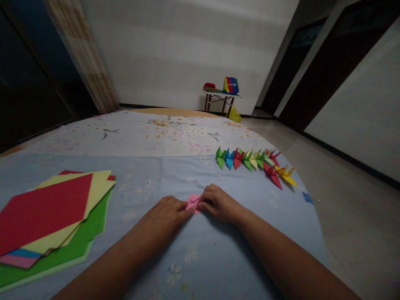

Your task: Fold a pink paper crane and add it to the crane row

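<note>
A small folded pink paper lies on the blue cloth-covered table. My left hand rests on the cloth with its fingers together, the fingertips pressing the paper's left side. My right hand has its fingers curled and pinches the paper's right edge. Most of the paper is hidden under both hands.
A stack of coloured paper sheets, red on top, lies at the left. A row of several folded paper cranes sits at the right near the table's rim. A small blue scrap lies by the edge. A low stool with objects stands by the far wall.
</note>
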A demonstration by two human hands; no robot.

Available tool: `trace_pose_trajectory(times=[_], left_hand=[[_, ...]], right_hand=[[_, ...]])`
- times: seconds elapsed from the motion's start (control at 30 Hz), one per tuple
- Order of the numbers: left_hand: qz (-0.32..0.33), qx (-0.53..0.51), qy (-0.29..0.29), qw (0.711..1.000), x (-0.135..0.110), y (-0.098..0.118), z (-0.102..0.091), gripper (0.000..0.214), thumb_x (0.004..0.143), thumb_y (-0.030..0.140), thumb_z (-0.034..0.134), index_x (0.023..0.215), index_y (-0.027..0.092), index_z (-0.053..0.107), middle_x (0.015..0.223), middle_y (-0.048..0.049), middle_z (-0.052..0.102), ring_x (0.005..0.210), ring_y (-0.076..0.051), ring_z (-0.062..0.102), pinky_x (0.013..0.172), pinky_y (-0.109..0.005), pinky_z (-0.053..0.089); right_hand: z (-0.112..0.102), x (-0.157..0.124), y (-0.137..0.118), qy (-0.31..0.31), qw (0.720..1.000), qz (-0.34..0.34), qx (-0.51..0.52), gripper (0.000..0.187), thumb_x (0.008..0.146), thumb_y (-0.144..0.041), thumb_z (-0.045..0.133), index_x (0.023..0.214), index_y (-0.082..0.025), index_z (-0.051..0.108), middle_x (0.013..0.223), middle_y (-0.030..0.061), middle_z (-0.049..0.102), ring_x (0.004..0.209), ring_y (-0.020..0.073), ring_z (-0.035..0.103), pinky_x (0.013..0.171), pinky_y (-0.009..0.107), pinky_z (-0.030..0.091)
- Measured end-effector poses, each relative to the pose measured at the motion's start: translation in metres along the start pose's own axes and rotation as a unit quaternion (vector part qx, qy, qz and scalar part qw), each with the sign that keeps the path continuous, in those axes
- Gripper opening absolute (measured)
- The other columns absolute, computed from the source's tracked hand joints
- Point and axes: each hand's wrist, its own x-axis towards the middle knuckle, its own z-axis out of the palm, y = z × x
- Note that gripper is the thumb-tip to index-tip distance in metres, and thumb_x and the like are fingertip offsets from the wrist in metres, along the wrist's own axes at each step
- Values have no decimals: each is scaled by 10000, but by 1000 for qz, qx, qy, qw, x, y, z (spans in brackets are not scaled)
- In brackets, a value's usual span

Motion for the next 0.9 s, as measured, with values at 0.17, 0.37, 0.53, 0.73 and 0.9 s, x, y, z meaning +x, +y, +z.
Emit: trace_pose_trajectory(times=[0.17, 0.37, 0.53, 0.73, 0.9], left_hand=[[-9, 63, -38, 997, -4, 2, 12, 357, 886, 172, 410, 1226, 246, 490, 1147, -56, 600, 1013, -209, 535, 937, -416, 325], [-41, 104, -70, 991, -7, 6, 19, 462, 863, 99, 365, 1299, 244, 415, 1269, -59, 539, 1146, -212, 476, 1009, -442, 236], [-69, 136, -75, 985, -8, 14, 22, 485, 846, 64, 351, 1292, 231, 438, 1290, -85, 521, 1180, -239, 446, 1017, -485, 211], [-96, 167, -95, 977, -6, 28, 21, 488, 831, 51, 342, 1278, 202, 465, 1251, -131, 541, 1166, -289, 448, 934, -497, 326], [-99, 156, -112, 976, -7, 33, 20, 504, 822, 63, 355, 1311, 168, 423, 1247, -145, 540, 1143, -286, 469, 945, -487, 331]], right_hand=[[5, 3, -2, 19, 1000, 21, -9, 132, 811, -264, 558, 752, -169, 628, 736, 25, 569, 758, 140, 486, 743, 278, 349], [8, 4, -5, 29, 998, 57, -13, 125, 770, -275, 585, 709, -169, 614, 696, 11, 553, 715, 130, 468, 707, 266, 329], [7, 4, -8, 23, 996, 90, -7, 124, 757, -289, 606, 708, -177, 626, 708, 11, 562, 741, 139, 464, 711, 274, 311], [5, 3, -10, 24, 994, 110, 5, 126, 753, -304, 620, 706, -188, 632, 709, 6, 563, 753, 145, 464, 732, 289, 301], [6, 2, -10, 24, 994, 111, -2, 125, 776, -289, 593, 723, -181, 631, 720, 11, 558, 764, 149, 463, 730, 291, 296]])
